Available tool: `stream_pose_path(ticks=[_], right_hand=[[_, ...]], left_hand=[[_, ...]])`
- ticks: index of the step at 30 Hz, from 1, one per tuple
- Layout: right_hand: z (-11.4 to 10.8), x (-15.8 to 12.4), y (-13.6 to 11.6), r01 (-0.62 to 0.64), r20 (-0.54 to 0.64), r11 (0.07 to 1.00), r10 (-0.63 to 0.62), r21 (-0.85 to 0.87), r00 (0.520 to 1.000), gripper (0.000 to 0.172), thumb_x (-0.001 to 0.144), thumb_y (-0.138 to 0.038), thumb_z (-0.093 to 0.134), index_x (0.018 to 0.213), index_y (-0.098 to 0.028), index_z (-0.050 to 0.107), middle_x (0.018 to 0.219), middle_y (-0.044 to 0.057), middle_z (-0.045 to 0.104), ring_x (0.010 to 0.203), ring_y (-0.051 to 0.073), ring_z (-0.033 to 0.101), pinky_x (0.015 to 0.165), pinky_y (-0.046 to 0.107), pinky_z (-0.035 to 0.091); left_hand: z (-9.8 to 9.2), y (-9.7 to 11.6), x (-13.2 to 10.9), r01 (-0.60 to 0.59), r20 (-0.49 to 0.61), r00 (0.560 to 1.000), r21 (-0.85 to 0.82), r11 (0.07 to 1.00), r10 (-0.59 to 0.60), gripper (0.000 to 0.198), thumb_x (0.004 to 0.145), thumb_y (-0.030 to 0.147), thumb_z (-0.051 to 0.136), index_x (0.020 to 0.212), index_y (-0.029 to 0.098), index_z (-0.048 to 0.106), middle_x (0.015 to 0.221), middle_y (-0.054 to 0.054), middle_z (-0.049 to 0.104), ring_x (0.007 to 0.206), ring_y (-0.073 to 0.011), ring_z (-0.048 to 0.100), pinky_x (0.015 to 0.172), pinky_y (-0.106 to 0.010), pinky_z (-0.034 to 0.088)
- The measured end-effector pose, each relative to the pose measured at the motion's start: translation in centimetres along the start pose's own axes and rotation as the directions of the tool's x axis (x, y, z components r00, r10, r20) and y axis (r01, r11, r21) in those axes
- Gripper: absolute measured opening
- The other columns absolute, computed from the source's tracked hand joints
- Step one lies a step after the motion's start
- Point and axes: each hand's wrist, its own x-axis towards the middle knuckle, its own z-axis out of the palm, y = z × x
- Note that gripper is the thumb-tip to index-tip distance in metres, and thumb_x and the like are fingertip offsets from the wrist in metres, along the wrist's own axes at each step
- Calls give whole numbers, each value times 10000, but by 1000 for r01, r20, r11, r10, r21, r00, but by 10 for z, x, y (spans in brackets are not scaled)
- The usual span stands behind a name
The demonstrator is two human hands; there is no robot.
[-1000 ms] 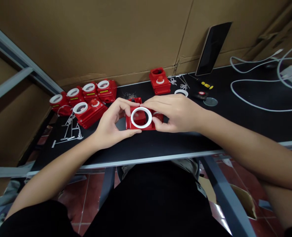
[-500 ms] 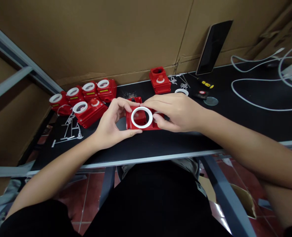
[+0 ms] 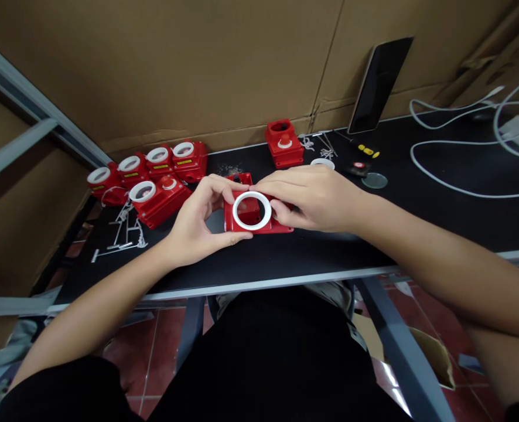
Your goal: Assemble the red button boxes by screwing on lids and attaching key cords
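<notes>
A red plastic housing cover (image 3: 229,221) with a white ring (image 3: 236,218) around its round opening is held over the black table top. My left hand (image 3: 198,228) grips its left end, thumb along the near edge and fingers on the far edge. My right hand (image 3: 314,198) is closed over the right end, its thumb tip beside the ring and its fingers reaching along the far edge. The right hand hides much of the cover. Behind it, another red part (image 3: 244,177) shows only in part.
Red boxes with white rings (image 3: 158,155) stand at the left, near metal T-shaped rods (image 3: 118,249) with white cord. Another red box (image 3: 284,146) is at the back. To the right lie a loose white ring (image 3: 323,162), a clear disc (image 3: 374,180) and a white cable (image 3: 444,189).
My right thumb and fingers have shifted slightly on the cover, so more of its lower right corner shows. My left hand keeps its grip.
</notes>
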Motion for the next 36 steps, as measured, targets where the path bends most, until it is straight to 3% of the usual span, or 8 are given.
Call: stream_pose_path(ticks=[5,10,17,20,23,26,31,36], right_hand=[[-4,0,-1,0,30,999,-1,51,1000,345,1169,-270,520,1365,-134,770,1235,123,863,993,256,823,826,360,619],[-5,1,-3,14,7,997,-15,77,1000,393,1033,-303,605,1345,-124,764,1208,126,865,906,249,813,747,347,590],[-2,1,-2,33,-21,999,-34,-33,999,295,1146,-218,547,1281,-148,801,1160,83,879,881,225,806,764,343,583],[-3,1,-1,36,-20,998,-37,-44,999,310,1200,-232,515,1261,-144,806,1136,83,876,857,220,797,759,349,580],[-5,1,-2,27,12,1000,-27,14,1000,330,1140,-227,520,1303,-121,787,1171,108,868,865,231,801,763,359,585],[-8,1,-3,26,43,997,-29,79,999,415,1033,-289,581,1363,-108,755,1250,139,860,934,264,821,775,372,600],[-7,3,-3,28,20,998,-29,56,999,433,1057,-397,634,1357,-110,756,1230,130,865,939,269,829,777,366,591],[-5,3,-4,3,11,999,-3,34,1000,396,1037,-332,603,1325,-124,778,1197,109,872,885,256,806,760,362,570]], left_hand=[[1,-1,-1,7,0,1000,12,1000,-7,578,847,372,1102,1086,263,587,1418,-123,763,1347,-304,782,1122,-444,701],[1,0,0,-17,0,1000,-27,999,17,621,836,317,1111,1184,273,598,1419,-112,776,1360,-294,792,1124,-415,695],[0,1,-1,-35,15,999,35,999,34,568,840,308,1107,1095,251,602,1398,-129,755,1353,-306,782,1114,-422,695],[0,-1,-1,-52,17,999,31,998,52,614,833,320,1113,1194,266,619,1403,-122,764,1356,-311,792,1119,-431,699],[0,-2,0,-53,26,998,41,998,52,636,848,366,1105,1268,272,637,1408,-130,766,1360,-320,793,1109,-437,705],[0,-2,0,-48,22,999,52,997,47,597,863,381,1094,1221,265,631,1409,-137,757,1343,-319,792,1092,-444,711],[-1,-1,-1,-35,15,999,56,998,34,556,868,353,1091,1110,258,599,1407,-132,756,1354,-314,787,1101,-440,709],[-1,-2,-1,-27,24,999,31,999,26,646,869,366,1094,1270,278,594,1446,-139,764,1388,-314,788,1127,-449,710]])
